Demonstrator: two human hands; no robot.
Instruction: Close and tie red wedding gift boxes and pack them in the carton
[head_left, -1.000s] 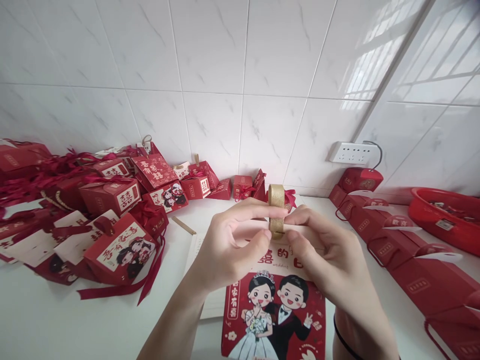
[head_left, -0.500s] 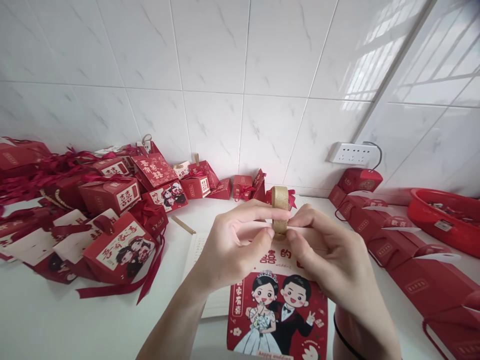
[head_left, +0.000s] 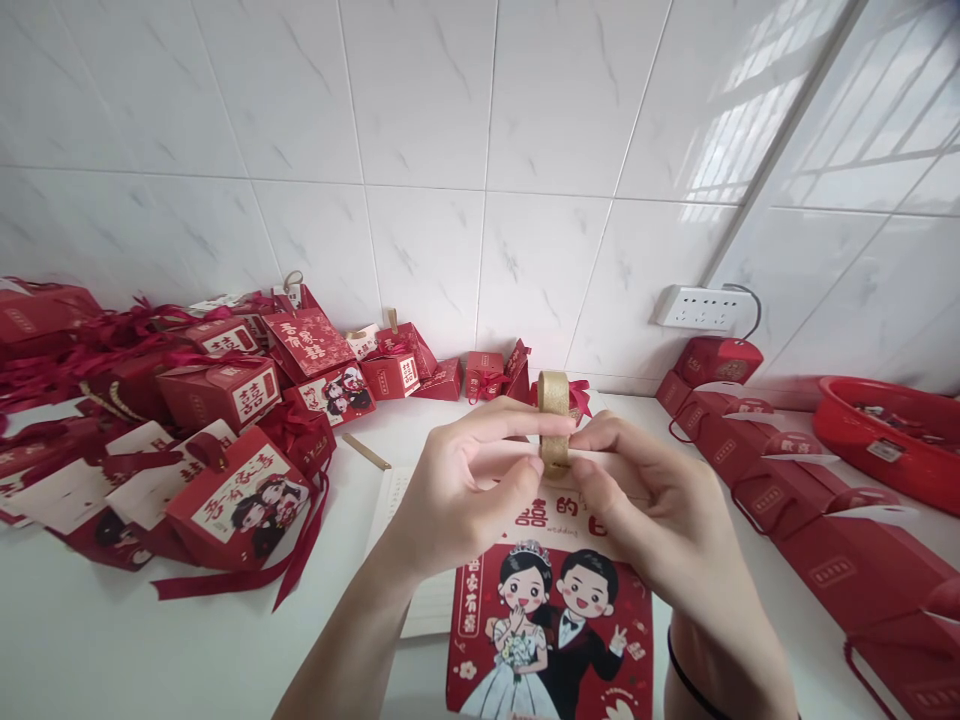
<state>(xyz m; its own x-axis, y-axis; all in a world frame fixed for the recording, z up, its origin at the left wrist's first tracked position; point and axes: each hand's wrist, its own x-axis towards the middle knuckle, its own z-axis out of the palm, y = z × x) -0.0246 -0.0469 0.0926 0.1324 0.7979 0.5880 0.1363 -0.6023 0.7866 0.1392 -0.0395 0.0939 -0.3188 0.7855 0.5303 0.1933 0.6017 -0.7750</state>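
Step (judged): gold ribbon loop (head_left: 555,395) being fitted at the top edge of the flat red box (head_left: 551,620), upright over the counter | left hand (head_left: 457,490) and right hand (head_left: 660,510) pinched narrow on the loop base | next move: steady pinch needed, loop kept centred | around: folded boxes (head_left: 240,490) left, red bags (head_left: 795,490) and basin (head_left: 892,430) right, all well apart from the hands

White-tiled corner in bright daylight.
Marbled wall tiles (head_left: 420,120) rise behind a white counter (head_left: 112,630); a socket strip (head_left: 697,307) sits low, under a window reflection (head_left: 739,110).
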